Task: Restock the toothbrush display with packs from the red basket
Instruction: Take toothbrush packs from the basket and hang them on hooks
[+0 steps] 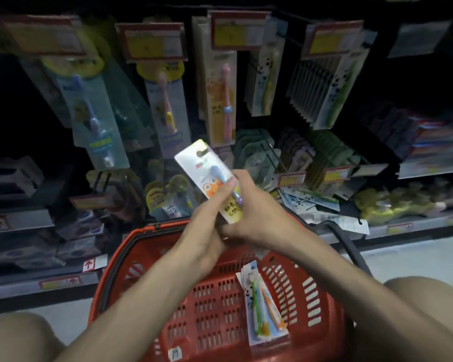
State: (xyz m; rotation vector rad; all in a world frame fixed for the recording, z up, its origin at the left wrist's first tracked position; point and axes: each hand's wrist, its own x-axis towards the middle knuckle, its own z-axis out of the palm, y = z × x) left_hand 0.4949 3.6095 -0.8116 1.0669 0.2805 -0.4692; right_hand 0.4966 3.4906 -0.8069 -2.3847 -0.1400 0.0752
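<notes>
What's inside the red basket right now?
A small stack of toothbrush packs lies in the red basket, toward its right side. Those beneath the top ones are covered.

We see a white toothbrush pack [207,176] bearing an orange cartoon figure and a lilac brush; below the left grip [209,231], a red slotted basket [152,246] holds panda-patterned packs [262,309].

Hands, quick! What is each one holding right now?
The left hand holds the toothbrush pack.
The right hand holds the same toothbrush pack.
</notes>
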